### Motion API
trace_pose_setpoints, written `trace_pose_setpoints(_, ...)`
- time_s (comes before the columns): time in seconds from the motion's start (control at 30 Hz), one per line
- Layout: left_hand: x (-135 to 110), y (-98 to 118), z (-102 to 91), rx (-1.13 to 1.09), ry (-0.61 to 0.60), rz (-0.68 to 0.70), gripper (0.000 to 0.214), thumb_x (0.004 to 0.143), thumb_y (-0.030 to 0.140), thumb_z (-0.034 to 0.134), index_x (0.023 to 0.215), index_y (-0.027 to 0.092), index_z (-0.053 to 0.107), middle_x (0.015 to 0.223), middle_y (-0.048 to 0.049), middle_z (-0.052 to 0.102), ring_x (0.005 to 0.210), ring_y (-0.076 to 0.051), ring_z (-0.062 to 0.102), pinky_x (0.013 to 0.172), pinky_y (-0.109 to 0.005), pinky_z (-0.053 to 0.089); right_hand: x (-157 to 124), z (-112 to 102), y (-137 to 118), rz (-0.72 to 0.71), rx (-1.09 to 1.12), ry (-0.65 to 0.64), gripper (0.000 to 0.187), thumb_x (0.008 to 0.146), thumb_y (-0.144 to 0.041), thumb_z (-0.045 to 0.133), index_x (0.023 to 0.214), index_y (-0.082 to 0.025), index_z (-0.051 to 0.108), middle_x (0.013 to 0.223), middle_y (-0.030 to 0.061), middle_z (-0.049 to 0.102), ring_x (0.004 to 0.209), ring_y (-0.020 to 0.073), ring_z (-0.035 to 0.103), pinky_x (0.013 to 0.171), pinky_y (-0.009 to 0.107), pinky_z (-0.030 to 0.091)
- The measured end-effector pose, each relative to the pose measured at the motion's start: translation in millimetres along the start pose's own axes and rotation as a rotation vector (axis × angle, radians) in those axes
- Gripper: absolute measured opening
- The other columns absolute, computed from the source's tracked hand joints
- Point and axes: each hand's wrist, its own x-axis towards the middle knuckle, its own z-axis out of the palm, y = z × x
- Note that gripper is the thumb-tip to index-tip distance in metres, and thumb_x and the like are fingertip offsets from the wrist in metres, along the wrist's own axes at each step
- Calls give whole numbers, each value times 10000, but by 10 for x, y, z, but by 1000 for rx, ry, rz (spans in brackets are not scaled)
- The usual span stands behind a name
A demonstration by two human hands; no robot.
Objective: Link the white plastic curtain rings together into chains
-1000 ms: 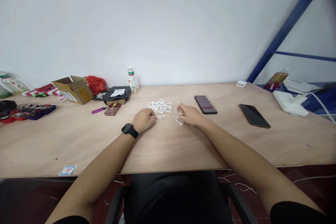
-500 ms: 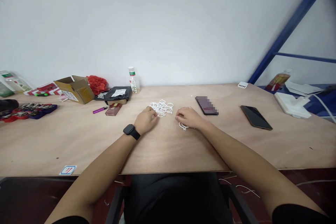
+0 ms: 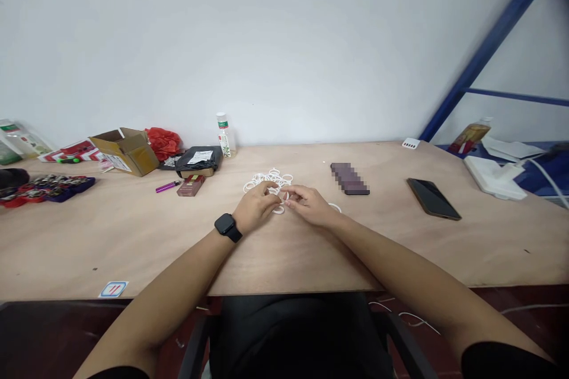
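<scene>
Pinching one small white plastic ring (image 3: pixel 279 209) between left hand (image 3: pixel 254 208) and right hand (image 3: pixel 311 205) grips, fingertips pressed together, low over pale plywood desk (image 3: pixel 284 251), just in front of loose pile of white rings (image 3: pixel 271 179)

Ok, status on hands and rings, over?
Left hand, right hand meet, both pinching white ring. Ring pile just beyond fingertips. Black phone off right, not blocking.

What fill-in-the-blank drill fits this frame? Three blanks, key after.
The left hand and right hand meet over a pile of small ____ plastic rings.
A black smartwatch sits on the ____ wrist.
The black flat phone lies on the wooden table to the ____ of both hands.
Missing: white; left; right.
</scene>
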Motion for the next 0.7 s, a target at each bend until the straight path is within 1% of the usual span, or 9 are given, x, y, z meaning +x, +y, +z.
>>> trace_pose_setpoints(0.07, -3, -11, 18, -5, 10, -22, 153, 905, 238, 539, 955, 204, 679, 1203, -113, 547, 963, -205, 578, 863, -372, 495, 8, 4, -2, -9, -26, 16, 222, 866, -267, 583, 1045, -205, 698, 926, 42, 685, 729, 140, 609, 702, 277, 488)
trace_pose_setpoints(0.13, -9, -27, 38, -54, 49, -72, 185, 890, 247, 563, 1049, 202, 645, 1178, -115, 568, 994, -213, 578, 877, -374, 496, 13, 3, 12, -8, -26, 42, 174, 859, -243, 586, 964, -209, 721, 882, 38, 695, 740, 144, 617, 705, 275, 488)
trace_pose_setpoints(0.2, -16, -46, 56, -127, 81, -166, 295, 870, 276, 592, 1154, 196, 594, 1150, -107, 596, 942, -202, 591, 860, -367, 502, 13, 2, 36, 8, 12, 79, 147, 845, -235, 604, 925, -209, 725, 868, 35, 705, 774, 153, 635, 718, 274, 496)
trace_pose_setpoints(0.3, -19, -65, 82, -300, 67, -360, 398, 877, 321, 573, 1248, 182, 543, 1091, -85, 641, 789, -162, 602, 780, -331, 509, 6, 12, 68, 38, 115, 109, 101, 818, -235, 638, 872, -199, 716, 872, 33, 716, 817, 163, 659, 745, 279, 514)
trace_pose_setpoints(0.37, -10, -65, 96, -475, 29, -424, 358, 906, 338, 516, 1213, 161, 572, 1014, -72, 664, 770, -153, 604, 744, -301, 501, -5, 26, 74, 55, 185, 92, 94, 818, -245, 640, 857, -193, 707, 879, 36, 720, 832, 167, 670, 766, 289, 528)
trace_pose_setpoints(0.47, 11, -49, 103, -678, 16, -422, 310, 923, 365, 468, 1041, 140, 644, 883, -53, 663, 748, -145, 587, 712, -273, 486, -21, 53, 65, 74, 251, 42, 107, 824, -274, 639, 844, -188, 699, 897, 47, 724, 849, 174, 682, 795, 313, 544)
trace_pose_setpoints(0.53, 21, -35, 95, -722, 60, -437, 304, 909, 385, 490, 965, 138, 657, 833, -45, 659, 722, -138, 574, 694, -265, 479, -28, 66, 57, 74, 260, 21, 117, 825, -288, 640, 818, -185, 696, 893, 51, 726, 846, 176, 686, 801, 321, 550)
trace_pose_setpoints(0.6, 22, -23, 80, -732, 107, -459, 291, 883, 394, 536, 940, 137, 659, 828, -47, 666, 732, -142, 582, 692, -263, 479, -31, 70, 57, 68, 250, 14, 121, 830, -281, 630, 798, -184, 695, 894, 52, 729, 852, 177, 688, 808, 324, 551)
trace_pose_setpoints(0.7, 18, -8, 55, -747, 103, -461, 278, 842, 388, 599, 937, 135, 660, 834, -54, 679, 739, -147, 599, 680, -259, 479, -31, 64, 65, 64, 215, 12, 118, 835, -259, 617, 793, -184, 698, 904, 53, 733, 854, 176, 689, 808, 323, 549)
